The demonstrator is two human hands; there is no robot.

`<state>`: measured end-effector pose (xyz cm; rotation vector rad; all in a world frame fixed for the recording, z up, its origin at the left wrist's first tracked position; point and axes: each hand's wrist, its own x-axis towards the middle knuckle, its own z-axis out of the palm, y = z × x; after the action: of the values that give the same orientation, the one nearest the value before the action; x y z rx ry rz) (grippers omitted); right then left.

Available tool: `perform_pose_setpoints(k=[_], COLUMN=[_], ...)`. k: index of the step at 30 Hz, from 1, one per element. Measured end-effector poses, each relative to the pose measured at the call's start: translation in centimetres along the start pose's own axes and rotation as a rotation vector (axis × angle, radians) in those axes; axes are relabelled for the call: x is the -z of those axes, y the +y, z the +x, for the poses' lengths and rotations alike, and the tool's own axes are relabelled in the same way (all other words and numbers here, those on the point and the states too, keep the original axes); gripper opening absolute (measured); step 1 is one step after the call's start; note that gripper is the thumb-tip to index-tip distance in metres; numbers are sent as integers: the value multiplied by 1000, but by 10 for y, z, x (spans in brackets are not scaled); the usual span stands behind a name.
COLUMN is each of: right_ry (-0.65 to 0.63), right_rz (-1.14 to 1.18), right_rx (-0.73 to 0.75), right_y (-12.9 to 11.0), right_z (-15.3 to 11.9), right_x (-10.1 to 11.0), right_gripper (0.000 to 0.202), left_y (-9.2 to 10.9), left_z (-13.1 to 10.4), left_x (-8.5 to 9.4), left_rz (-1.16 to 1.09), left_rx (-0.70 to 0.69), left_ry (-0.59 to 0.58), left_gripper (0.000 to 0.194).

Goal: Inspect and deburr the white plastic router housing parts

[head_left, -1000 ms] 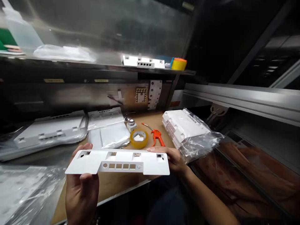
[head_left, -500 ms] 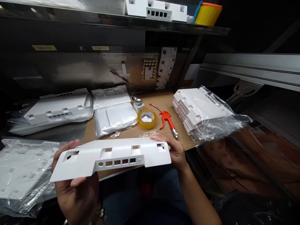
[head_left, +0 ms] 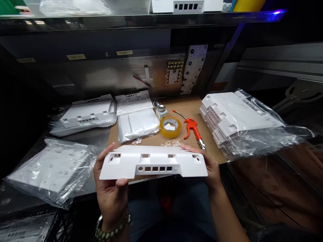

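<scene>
brown board (head_left: pixel 190 106) spreads below a metal shelf (head_left: pixel 141 23); from afar, i hold a white casing (head_left: pixel 153 162) at six o'clock, left hand (head_left: pixel 110 193) and right hand (head_left: pixel 212 169) gripping its ends. it seems a viewing step, the next move calling for level hands.

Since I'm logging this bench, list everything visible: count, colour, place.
plastic housing: 1, white, front centre
cardboard: 1, brown, centre
tape: 1, yellow, on cardboard
bottle: 1, white, behind tape
air gun: 1, orange, right of tape
flat pack: 1, white, left of tape
bagged part: 1, white, behind flat pack
bagged stack: 1, white, right
second stack: 1, white, left rear
bagged panel: 1, white, left front
shelf: 1, metallic, top
second housing: 1, white, on shelf
container: 1, yellow, shelf's right end
plastic wrap: 1, whitish, shelf's left
label sheets: 2, yellow-black and white, below shelf
label strips: 3, yellow, below shelf
Darker items: unclear
left hand: 1, bare, holding plastic housing
right hand: 1, bare, holding plastic housing
</scene>
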<state>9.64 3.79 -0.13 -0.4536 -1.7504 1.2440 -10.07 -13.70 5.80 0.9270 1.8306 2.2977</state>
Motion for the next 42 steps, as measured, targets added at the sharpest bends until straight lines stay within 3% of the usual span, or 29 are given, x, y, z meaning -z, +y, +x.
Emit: perform_pose_setpoints(k=[3, 8, 10, 12, 14, 16, 19, 22, 26, 31, 35, 40, 42], right_ry=[5, 26, 23, 11, -43, -118, -109, -2, -3, -17, -7, -29, -43], right_rz=[8, -33, -69, -119, -175, -229, -262, -183, 23, 88, 35, 38, 44], right_rx=[26, 119, 182, 259, 329, 362, 247, -59, -348, -383, -348, -352, -357], right_y=[3, 5, 3, -1, -5, -7, -5, 3, 12, 15, 12, 8, 7], right_z=[-3, -7, -9, -11, -11, -9, -5, -9, -31, -52, -53, -54, -55], right_x=[6, 13, 15, 18, 21, 25, 29, 30, 30, 24, 23, 25, 25], right_gripper=[31, 30, 34, 37, 38, 37, 40, 50, 40, 40, 40, 39, 39], left_y=[-3, -4, -4, -7, -12, -18, -22, -19, -17, -21, -19, -16, -18], left_z=[-3, -6, -1, 8, 17, 22, 22, 16, 12, 9, 7, 4, 3], left_x=[0, 0, 3, 10, 18, 25, 25, 19, 16, 19, 21, 25, 26], left_rz=[-46, -210, -389, -545, -629, -715, -880, -903, -821, -742, -673, -676, -663], left_rx=[-68, 8, 201, 524, 806, 927, 876, 778, 754, 710, 664, 718, 693], left_ry=[-47, -26, 37, 0, -170, -389, -531, -403, -320, -288, -208, -228, -177], left_gripper=[71, 73, 70, 72, 73, 70, 65, 64, 77, 82, 81, 81, 80])
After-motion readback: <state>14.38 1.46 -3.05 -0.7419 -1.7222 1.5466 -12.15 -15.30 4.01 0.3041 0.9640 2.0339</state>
